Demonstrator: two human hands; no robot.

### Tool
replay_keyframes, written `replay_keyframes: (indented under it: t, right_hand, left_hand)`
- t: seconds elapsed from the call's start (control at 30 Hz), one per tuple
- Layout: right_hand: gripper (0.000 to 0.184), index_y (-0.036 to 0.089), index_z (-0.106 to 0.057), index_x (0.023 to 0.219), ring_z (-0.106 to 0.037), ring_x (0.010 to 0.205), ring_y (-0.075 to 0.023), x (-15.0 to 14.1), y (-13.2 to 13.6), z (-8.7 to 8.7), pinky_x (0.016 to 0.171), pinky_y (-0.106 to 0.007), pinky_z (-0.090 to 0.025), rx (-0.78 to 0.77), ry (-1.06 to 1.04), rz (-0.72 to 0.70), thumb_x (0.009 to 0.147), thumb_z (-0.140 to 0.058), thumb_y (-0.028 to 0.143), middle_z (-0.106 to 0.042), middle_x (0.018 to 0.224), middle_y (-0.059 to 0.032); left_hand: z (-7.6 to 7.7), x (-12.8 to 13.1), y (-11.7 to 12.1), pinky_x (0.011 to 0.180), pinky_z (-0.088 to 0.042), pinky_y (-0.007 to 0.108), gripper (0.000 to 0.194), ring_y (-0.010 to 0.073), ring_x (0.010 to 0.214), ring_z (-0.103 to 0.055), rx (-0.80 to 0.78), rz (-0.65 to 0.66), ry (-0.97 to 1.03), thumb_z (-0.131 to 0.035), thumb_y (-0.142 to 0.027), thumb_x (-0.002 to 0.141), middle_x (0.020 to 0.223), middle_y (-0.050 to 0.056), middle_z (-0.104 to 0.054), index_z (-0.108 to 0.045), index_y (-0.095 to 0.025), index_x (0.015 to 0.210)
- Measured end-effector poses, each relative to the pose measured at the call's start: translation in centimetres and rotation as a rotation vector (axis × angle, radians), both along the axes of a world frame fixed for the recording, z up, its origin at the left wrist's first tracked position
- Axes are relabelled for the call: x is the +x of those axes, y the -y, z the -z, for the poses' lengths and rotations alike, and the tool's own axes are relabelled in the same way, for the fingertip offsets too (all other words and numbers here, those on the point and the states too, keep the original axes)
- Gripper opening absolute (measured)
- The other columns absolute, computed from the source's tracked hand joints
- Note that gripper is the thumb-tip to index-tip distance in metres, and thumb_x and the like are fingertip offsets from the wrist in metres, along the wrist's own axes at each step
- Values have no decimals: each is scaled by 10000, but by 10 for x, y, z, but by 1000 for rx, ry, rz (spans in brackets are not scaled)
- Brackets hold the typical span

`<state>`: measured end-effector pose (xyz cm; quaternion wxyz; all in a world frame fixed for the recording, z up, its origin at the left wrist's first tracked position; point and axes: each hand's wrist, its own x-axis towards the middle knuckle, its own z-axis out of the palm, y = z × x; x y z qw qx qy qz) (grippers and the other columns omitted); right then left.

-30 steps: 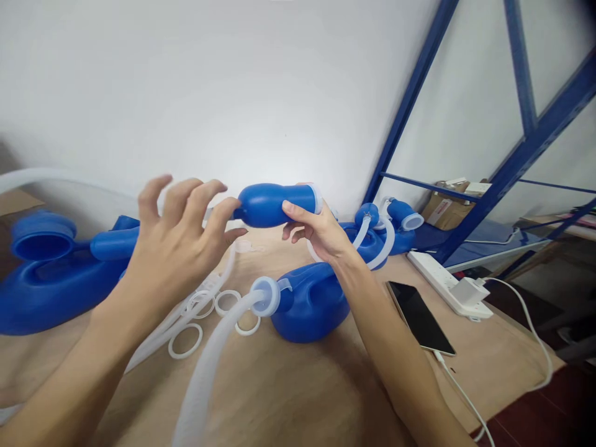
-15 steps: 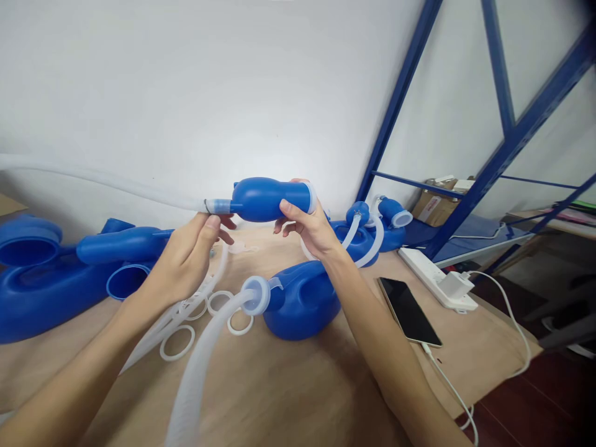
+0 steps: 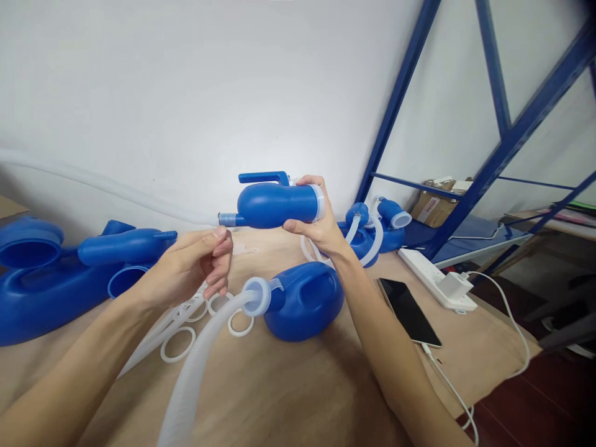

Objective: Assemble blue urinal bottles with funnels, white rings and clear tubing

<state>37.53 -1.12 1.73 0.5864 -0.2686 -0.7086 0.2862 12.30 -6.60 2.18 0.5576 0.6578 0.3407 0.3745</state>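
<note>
Blue bottle (image 3: 267, 206) with white hose (image 3: 139, 199), right hand (image 3: 321, 228) gripping it, left hand (image 3: 200, 257) beneath hose, grasp unclear

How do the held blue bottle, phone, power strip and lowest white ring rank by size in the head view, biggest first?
1. Blue bottle
2. Phone and power strip: they look too alike in size to rank
3. Lowest white ring
</note>
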Motion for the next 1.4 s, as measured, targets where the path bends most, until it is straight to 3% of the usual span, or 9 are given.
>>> replay_keyframes:
  t: [0.3,0.47,0.6,0.77,0.83,1.0,1.13,1.27,1.4]
  right_hand:
    - [759,296,-546,1117,-494,1322,-323,11,12,-12,1174,-531,-418,203,123,68,564,-956,616,-542,1230,-59]
    - [763,293,-539,1147,-507,1312,-323,12,12,-12,1166,-525,-429,213,145,89,593,-931,640,-542,1257,-65]
    - [754,295,-508,1168,-579,1161,-279,12,7,-12,1030,-458,-524,166,64,98,625,-904,637,-538,1243,-50]
    - [701,287,-527,1130,-604,1003,-236,13,10,-17,840,-378,-565,62,16,157,638,-885,636,-556,1140,-28]
    - [709,283,-551,1114,-617,966,-229,13,14,-19,788,-358,-578,19,53,128,613,-899,644,-570,1087,-21]
    - [730,281,-566,1181,-669,814,-207,18,26,-27,620,-321,-598,-151,102,-43,668,-841,723,-618,977,-13]
    - [630,238,-622,1068,-670,745,-195,24,35,-31,576,-298,-583,-126,186,41,704,-838,705,-647,858,-12]
    - [587,216,-664,1128,-683,685,-205,32,48,-33,524,-296,-553,-155,234,105,784,-796,674,-692,834,-34]
    - [1056,272,-424,1572,-740,862,-239,54,52,-33,711,-349,-615,-245,369,-66,679,-937,506,-747,980,-44]
  left_hand:
    - [-7,-3,9,459,-548,306,517,86,306,-366,-183,70,-5,-679,-588,877,435,-90,-355,-380,-234,648]
    - [-4,-9,4,620,-603,313,446,155,506,-630,-125,112,-35,-527,-594,1000,587,-8,-629,-567,-204,787]
    - [-6,-12,5,775,-616,343,510,213,798,-719,171,-44,-263,-404,-626,1040,815,48,-739,-672,-193,1069]
    - [-7,-20,7,872,-573,421,447,309,1070,-692,1023,-765,-731,-563,-498,1009,1180,140,-725,-596,-203,1342]
    - [-6,-25,4,948,-531,521,531,406,1254,-596,1325,-902,-944,-617,-431,988,1402,218,-619,-527,-201,1457]
    - [-2,-36,-6,846,-520,395,343,251,943,-689,1565,-560,-1037,-384,-181,1041,1040,100,-770,-665,-217,1233]
    - [2,-36,-4,682,-492,307,359,188,725,-691,1530,-434,-981,-460,-420,1079,922,39,-796,-677,-252,1310]
    - [4,-32,2,644,-488,285,264,189,759,-746,1592,-415,-778,-562,-308,1044,978,40,-821,-696,-229,1257]
    - [1,-30,9,577,-460,297,238,187,637,-711,1489,-618,-789,-539,-361,1029,822,6,-801,-728,-261,1134]
